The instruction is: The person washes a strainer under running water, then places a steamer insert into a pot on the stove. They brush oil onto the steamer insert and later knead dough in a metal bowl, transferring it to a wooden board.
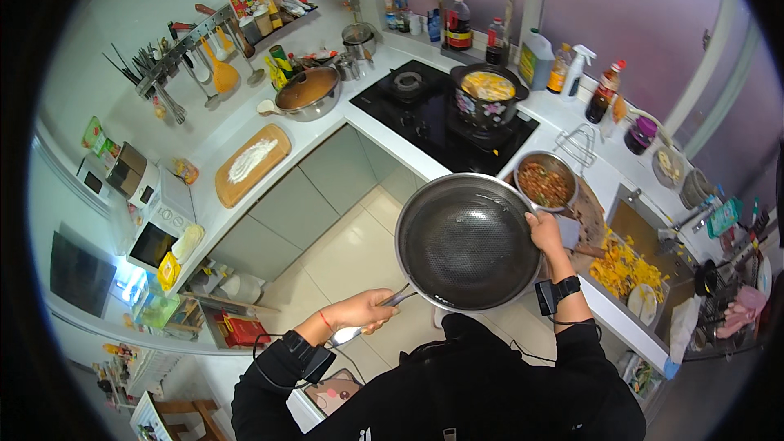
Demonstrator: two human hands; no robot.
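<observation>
A large dark wok with a textured inside is held out before me over the floor. My left hand grips its long handle at the lower left. At its right rim my right hand holds the small side handle. The wok looks empty apart from a few wet spots. Just beyond my right hand, a metal bowl of chopped reddish food rests on a round wooden board, beside a cleaver. A flowered pot of yellowish food stands on the black cooktop.
The sink at the right holds yellow scraps and a whitish dish. A lidded pan and a wooden board with white flour-like powder lie on the left counter. Bottles, including a dark sauce bottle, line the back ledge.
</observation>
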